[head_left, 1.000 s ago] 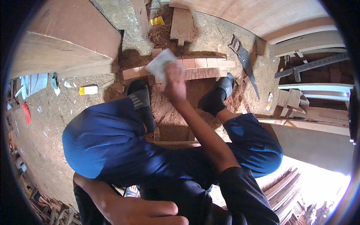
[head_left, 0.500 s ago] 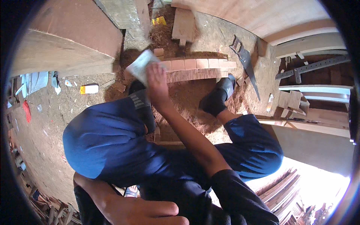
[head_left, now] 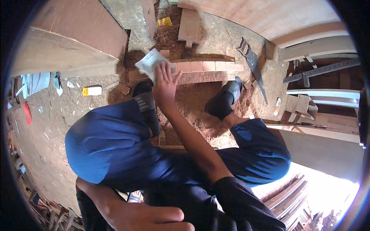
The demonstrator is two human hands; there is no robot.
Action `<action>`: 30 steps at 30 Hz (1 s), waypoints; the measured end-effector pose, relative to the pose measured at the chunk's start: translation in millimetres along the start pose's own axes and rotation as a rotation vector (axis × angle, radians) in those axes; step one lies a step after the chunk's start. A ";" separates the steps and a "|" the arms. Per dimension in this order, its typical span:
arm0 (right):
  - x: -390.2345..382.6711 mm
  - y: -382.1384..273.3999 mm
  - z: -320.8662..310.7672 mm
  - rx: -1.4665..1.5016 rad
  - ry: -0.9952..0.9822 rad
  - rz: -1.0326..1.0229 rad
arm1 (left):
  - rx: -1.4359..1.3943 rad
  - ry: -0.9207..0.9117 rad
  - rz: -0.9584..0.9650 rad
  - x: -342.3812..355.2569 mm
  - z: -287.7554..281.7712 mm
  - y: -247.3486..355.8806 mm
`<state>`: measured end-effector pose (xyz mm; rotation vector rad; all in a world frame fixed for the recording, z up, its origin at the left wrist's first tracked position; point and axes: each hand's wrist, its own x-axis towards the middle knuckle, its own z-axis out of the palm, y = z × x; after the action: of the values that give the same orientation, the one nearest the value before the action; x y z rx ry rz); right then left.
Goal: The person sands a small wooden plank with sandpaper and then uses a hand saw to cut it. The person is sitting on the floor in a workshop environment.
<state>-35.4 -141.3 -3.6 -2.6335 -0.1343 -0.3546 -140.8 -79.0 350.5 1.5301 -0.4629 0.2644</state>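
My right hand (head_left: 165, 84) presses a pale, square sheet (head_left: 148, 61) onto the left part of a curved row of pale wooden blocks (head_left: 196, 67), its fingers stretched out with the thumb apart. The blocks sit along a longer curved wooden piece (head_left: 203, 77) on the dusty floor, just beyond my feet. The left end of the row is partly hidden by the sheet and hand. My left hand (head_left: 144, 213) rests low on my lap, fingers curled closed, their tips and anything in them hidden.
A handsaw (head_left: 252, 65) lies right of the blocks. Large wooden panels (head_left: 262, 19) and boxes (head_left: 69, 46) border the work spot. A notched board (head_left: 189, 27) lies beyond. Blue scraps (head_left: 36, 84) and a white-yellow packet (head_left: 91, 90) are at left; offcuts (head_left: 304, 107) and a board (head_left: 320, 154) at right.
My right hand and the pale sheet have moved left along the blocks, uncovering more of their middle, and its fingers are now more spread. My left hand stays put.
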 end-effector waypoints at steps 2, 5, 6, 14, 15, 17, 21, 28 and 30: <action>-2.7 2.5 9.2 -0.097 0.046 0.011 | -0.019 0.025 0.059 2.3 6.3 -5.9; -12.5 -0.9 13.1 0.033 -0.086 -0.227 | -0.134 -0.224 0.082 8.6 -12.8 -12.5; -12.9 0.9 11.1 0.048 -0.116 -0.287 | -0.160 -0.289 0.078 10.0 -15.7 -13.3; -12.9 1.6 -3.4 0.154 -0.144 -0.162 | -0.225 -0.229 0.200 1.9 -13.3 -24.5; -11.1 5.1 -10.4 0.217 -0.178 -0.106 | -0.163 -0.144 0.175 3.5 -5.1 -20.8; -8.0 12.0 -7.5 0.123 -0.062 -0.003 | -0.068 -0.025 0.132 8.0 8.1 -12.8; -21.7 17.4 -1.3 0.114 -0.145 -0.279 | -0.049 -0.098 0.111 10.5 3.8 -11.0; -8.0 4.1 10.7 0.040 -0.023 -0.081 | 0.035 0.025 0.081 -5.4 8.5 -7.7; -12.0 4.8 17.4 0.061 -0.081 -0.260 | 0.084 0.073 0.029 -8.9 12.2 -2.0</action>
<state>-42.2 -137.7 -23.8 -2.5739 -0.5098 -0.3243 -149.4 -90.1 344.5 1.5905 -0.4213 0.3648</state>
